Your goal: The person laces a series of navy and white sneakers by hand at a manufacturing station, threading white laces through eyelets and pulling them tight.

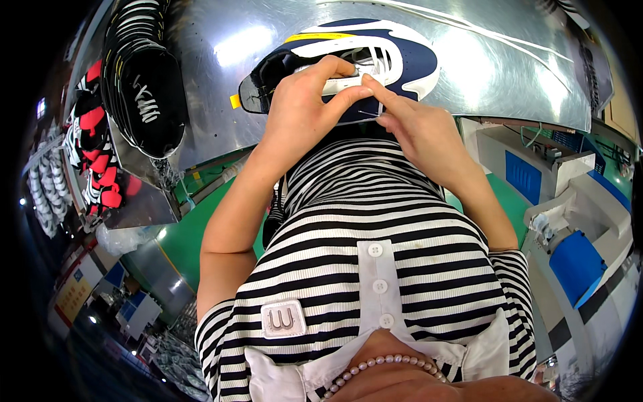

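In the head view, the navy shoe (414,61) is laid lengthwise along the near edge of the bench (211,114), toe rightward. Its rim is pinched by the left hand (303,102); the grip of the right hand (425,130), nearer the toe, cannot be told.

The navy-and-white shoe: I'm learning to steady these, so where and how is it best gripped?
Probably pinch the shoe at its heel from the left, thumb inside the opening: the heel points left, mostly uncovered, while the left hand and right hand are over the middle.
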### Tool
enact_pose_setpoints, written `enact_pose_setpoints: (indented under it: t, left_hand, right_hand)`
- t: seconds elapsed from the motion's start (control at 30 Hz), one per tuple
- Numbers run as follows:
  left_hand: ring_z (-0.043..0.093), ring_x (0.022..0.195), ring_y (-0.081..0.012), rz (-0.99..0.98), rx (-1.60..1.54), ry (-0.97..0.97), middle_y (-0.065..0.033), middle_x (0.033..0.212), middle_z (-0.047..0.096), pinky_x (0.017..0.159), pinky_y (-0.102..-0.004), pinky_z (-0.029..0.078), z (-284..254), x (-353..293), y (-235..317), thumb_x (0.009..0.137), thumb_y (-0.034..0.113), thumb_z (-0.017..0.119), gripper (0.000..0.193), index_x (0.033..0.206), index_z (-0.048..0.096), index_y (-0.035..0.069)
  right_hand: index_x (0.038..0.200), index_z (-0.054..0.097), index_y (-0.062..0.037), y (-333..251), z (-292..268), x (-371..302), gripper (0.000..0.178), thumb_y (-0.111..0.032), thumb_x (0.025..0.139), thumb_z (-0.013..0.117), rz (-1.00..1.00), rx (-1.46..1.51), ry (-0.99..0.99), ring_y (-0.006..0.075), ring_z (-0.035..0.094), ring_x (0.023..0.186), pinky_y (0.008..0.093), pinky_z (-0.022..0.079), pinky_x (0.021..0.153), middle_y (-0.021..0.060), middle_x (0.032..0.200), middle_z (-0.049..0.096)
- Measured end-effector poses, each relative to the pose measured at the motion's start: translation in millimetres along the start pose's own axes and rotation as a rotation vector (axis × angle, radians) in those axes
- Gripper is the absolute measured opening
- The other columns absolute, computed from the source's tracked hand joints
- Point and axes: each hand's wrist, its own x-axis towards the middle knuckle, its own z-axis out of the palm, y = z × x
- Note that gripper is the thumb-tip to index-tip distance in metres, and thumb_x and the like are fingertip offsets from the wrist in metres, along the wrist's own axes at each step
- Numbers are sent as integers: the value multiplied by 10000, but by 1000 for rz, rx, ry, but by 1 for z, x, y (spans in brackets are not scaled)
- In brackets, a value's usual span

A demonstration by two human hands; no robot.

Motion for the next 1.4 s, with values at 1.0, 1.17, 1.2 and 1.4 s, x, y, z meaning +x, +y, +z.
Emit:
enact_pose_setpoints:
  t: [1.0,1.17,1.2,1.4]
  left_hand:
    - [675,712,-277,199,75,59,-131,845,691,618,-320,516,7,-7,-4,802,123,760,213,973,683,21]
    - [623,608,-280,347,110,17,-119,765,639,535,-362,467,16,-15,-1,802,55,725,226,1015,657,19]
    - [628,616,-277,335,107,9,-117,765,640,540,-356,474,15,-15,-3,806,67,731,252,1038,644,18]
    - [641,642,-278,274,175,140,-106,776,643,568,-345,504,16,-26,-7,782,124,791,368,1052,566,15]
  right_hand:
    - [1084,490,-20,-2,0,13,206,-106,936,604,245,485,119,197,667,658,294,493,614,98,719,674]
    - [1073,472,-2,-10,14,22,199,-101,936,576,268,382,137,268,683,692,343,506,627,120,733,684]
    - [1082,463,5,-10,16,24,209,-107,937,565,279,395,137,303,682,713,370,506,638,135,737,681]
    - [1075,539,-63,-9,-19,6,257,-178,884,667,220,198,115,261,622,601,346,473,568,97,692,627]
